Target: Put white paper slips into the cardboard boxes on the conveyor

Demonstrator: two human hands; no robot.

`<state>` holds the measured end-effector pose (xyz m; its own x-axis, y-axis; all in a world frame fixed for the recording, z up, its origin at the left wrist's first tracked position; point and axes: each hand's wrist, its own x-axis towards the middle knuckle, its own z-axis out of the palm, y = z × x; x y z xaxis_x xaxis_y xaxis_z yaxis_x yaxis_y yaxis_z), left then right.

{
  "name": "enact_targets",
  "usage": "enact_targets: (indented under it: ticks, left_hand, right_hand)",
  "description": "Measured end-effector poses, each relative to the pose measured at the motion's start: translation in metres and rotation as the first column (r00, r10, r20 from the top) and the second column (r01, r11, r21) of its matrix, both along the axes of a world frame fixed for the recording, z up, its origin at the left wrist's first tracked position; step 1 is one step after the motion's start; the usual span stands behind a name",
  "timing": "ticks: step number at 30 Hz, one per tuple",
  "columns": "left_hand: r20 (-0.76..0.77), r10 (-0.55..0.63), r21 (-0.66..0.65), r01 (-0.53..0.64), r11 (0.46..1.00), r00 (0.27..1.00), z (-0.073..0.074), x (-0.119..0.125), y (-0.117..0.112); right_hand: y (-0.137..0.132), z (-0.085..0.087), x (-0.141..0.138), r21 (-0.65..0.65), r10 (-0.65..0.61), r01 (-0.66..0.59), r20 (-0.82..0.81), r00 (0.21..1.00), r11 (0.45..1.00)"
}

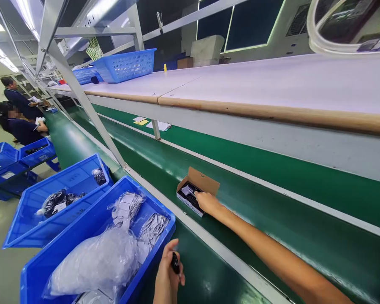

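Note:
My left hand (167, 272) is over the green surface beside the near blue bin, its fingers curled round a small glossy black object (175, 262) whose kind I cannot make out. My right hand (207, 202) reaches to a small open cardboard box (205, 181), its lid flap standing up at the back. At the fingertips of that hand is a small white slip (187, 190), pinched as far as I can see. Dark contents (194, 202) lie in the box, partly covered by the slip and fingers.
A blue bin (98, 217) on my left holds a large clear plastic bag (96, 257) and bundled white slips (153, 228). Behind it is another blue bin (72, 177) with bagged black items. A metal rail (215, 245) edges the green conveyor (152, 158). Two people work far left.

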<state>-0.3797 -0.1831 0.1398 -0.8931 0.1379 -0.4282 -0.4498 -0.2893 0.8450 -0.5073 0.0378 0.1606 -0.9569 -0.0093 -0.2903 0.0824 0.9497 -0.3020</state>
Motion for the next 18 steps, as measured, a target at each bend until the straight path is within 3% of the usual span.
enact_targets:
  ticks: [2,4,5,7,8,9,10,12,16,18]
  left_hand:
    - [0.049,0.054,0.072,-0.057,0.996,0.997,-0.004,0.008,-0.004]
    - [0.057,0.103,0.052,-0.106,0.993,0.993,-0.002,0.014,-0.002]
    - [0.054,0.106,0.029,-0.108,0.994,0.993,0.002,0.015,0.002]
    - [0.026,0.069,0.01,-0.069,0.998,0.997,0.011,0.016,0.014]
    - [0.009,0.029,0.018,-0.029,0.999,1.0,0.015,0.016,0.022]
    - [-0.006,-0.007,0.026,0.007,1.0,1.0,0.02,0.016,0.029]
    - [-0.014,-0.024,0.025,0.025,0.999,1.0,0.025,0.017,0.036]
    - [-0.019,0.006,-0.009,-0.006,1.0,1.0,0.031,0.021,0.044]
    - [-0.031,0.038,-0.137,-0.042,0.99,0.999,0.033,0.035,0.036]
    - [-0.034,-0.017,-0.2,0.01,0.98,0.999,0.026,0.046,0.022]
  right_hand:
    - [-0.003,-0.002,0.005,-0.029,0.039,-0.038,0.03,0.999,0.999]
    - [-0.01,0.006,0.032,-0.169,0.145,-0.14,0.017,0.989,0.976]
    - [-0.014,0.012,0.051,-0.305,0.219,-0.208,0.002,0.976,0.93]
    - [-0.02,0.027,0.09,-0.579,0.331,-0.306,-0.065,0.941,0.756]
    - [-0.022,0.034,0.105,-0.66,0.341,-0.321,-0.104,0.934,0.679]
    - [-0.022,0.039,0.117,-0.697,0.327,-0.319,-0.127,0.936,0.642]
    - [-0.02,0.042,0.124,-0.696,0.303,-0.307,-0.133,0.944,0.649]
    - [-0.01,0.04,0.119,-0.639,0.241,-0.263,-0.124,0.963,0.723]
    - [0.027,0.015,0.062,-0.418,-0.049,0.016,-0.068,0.996,0.908]
    - [0.046,-0.005,0.03,-0.328,-0.197,0.172,-0.044,0.979,0.929]
